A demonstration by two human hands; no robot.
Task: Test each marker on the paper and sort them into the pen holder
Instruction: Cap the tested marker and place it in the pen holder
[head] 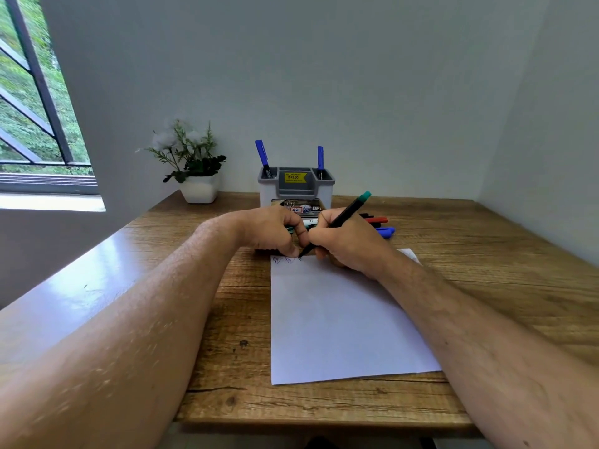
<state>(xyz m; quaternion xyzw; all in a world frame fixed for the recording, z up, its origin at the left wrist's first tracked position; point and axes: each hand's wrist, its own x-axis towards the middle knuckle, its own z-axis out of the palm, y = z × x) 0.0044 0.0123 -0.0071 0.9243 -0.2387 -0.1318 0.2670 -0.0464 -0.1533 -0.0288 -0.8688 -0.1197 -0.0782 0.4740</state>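
Note:
A white sheet of paper (340, 319) lies on the wooden desk, with a few small scribbles at its top left corner. My right hand (346, 244) grips a black marker with a green end (348, 210), its tip touching the paper beside the scribbles. My left hand (275, 231) rests at the paper's top edge with its fingers curled round a green cap (289, 229). Behind the hands stands a grey and white pen holder (296, 186) with two blue markers (262, 155) upright in its back corners. Loose markers, a red one (377, 220) and a blue one (385, 232), lie right of my hands.
A white pot with an artificial plant (194, 166) stands at the back left of the desk (486, 254). A window is at the far left. Walls close in behind and on the right.

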